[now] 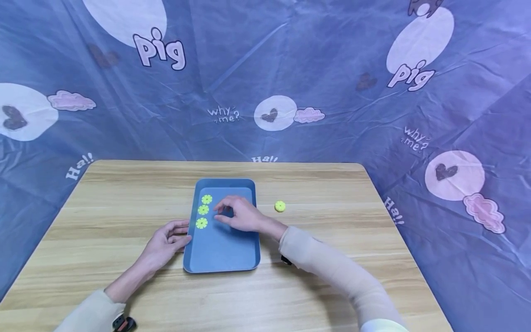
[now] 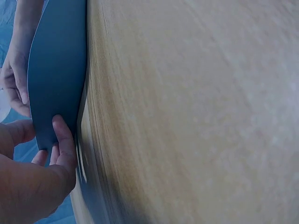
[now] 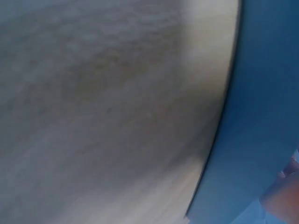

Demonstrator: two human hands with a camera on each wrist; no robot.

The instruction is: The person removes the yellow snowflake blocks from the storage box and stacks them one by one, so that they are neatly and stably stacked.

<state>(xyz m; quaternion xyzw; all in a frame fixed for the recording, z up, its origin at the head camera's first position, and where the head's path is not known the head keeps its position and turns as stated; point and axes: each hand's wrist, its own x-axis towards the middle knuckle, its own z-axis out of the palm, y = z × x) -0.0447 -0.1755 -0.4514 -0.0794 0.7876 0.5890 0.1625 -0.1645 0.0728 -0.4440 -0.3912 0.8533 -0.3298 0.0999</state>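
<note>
A blue rectangular tray (image 1: 226, 251) lies on the wooden table. Inside it, along its left side, three yellow-green notched discs form a column: a far disc (image 1: 206, 199), a middle disc (image 1: 203, 210) and a near disc (image 1: 201, 223). My left hand (image 1: 163, 244) pinches the tray's left wall, thumb at the rim and fingers against the outer side, as the left wrist view also shows. Over the tray hovers my right hand (image 1: 240, 214), just right of the discs, thumb and fingers bent with a gap between them and nothing visible there.
Right of the tray, another yellow-green notched piece (image 1: 280, 206) sits on the table (image 1: 332, 193); it looks thicker than the discs inside. A blue printed cloth (image 1: 232, 83) hangs behind the table and down its sides.
</note>
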